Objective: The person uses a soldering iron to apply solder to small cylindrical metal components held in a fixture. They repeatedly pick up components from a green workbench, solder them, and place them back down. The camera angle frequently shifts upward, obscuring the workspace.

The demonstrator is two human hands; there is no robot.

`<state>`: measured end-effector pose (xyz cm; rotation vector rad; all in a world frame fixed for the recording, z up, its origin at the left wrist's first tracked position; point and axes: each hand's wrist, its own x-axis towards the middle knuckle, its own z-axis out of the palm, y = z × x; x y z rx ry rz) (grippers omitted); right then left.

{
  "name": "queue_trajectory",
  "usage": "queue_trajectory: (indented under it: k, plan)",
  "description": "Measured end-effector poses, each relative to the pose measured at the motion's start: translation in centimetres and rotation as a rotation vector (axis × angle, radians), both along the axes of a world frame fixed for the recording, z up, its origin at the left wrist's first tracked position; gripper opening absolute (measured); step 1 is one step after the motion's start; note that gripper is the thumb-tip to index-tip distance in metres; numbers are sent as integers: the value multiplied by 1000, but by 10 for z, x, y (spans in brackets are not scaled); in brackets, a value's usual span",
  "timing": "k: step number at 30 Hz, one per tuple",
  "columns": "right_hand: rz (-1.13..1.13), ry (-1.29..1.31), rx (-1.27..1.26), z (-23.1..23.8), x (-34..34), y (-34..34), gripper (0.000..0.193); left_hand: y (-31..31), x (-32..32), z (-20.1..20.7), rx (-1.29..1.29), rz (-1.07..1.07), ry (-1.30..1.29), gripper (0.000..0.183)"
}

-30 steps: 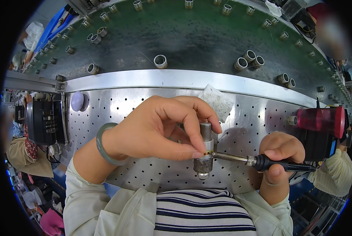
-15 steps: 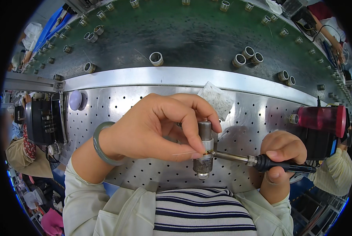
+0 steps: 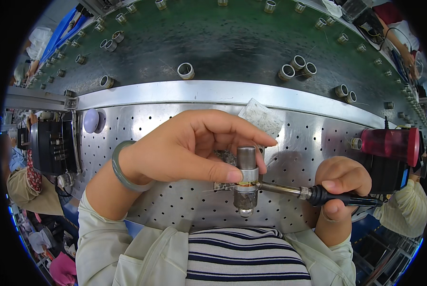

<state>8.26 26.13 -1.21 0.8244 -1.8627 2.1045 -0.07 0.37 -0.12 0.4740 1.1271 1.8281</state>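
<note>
Metal cylinder (image 3: 246,177) lies between the two hands, above the perforated metal counter (image 3: 299,128), with its long axis running roughly away from the wearer's chest. The left hand (image 3: 194,150) is nearer: it is directly at the cylinder's left side, the thumb tip appearing to touch near the middle. Its thumb and index finger stand apart in a loose, open arch, the index finger reaching beyond the cylinder to the right; whether the tucked fingers touch anything behind is hidden.

The right hand (image 3: 344,178) sits well to the right, closed around the dark handle of what looks like a soldering iron (image 3: 289,190). The iron's metal shaft crosses the cylinder's axis nearly at right angles, its tip at or touching the cylinder's right side.

The cylinder looks stepped: a smooth dark-grey far end, a brighter ring around the middle with a narrow brass-coloured patch, a darker, stained section closer to the wearer, then a shiny rounded knob. Fine wires (image 3: 218,190) stick out to its left, below the thumb.
</note>
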Motion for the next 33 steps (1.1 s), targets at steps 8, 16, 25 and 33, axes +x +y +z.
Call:
queue_trajectory:
  k: [8, 16, 25, 33]
  plan:
    - [-22, 9, 47, 3, 0, 0, 24, 2, 1, 9, -62, 12, -42, 56]
    - [-70, -58, -108, 0, 4, 5, 23, 1, -4, 3, -82, -50, -105, 68]
    - [-47, -122, -149, 1, 5, -1, 24, -1, -8, -2, -72, -72, -59, 71]
    - [-84, -98, -79, 0, 4, -4, 22, 0, -3, -1, -116, -45, -91, 69]
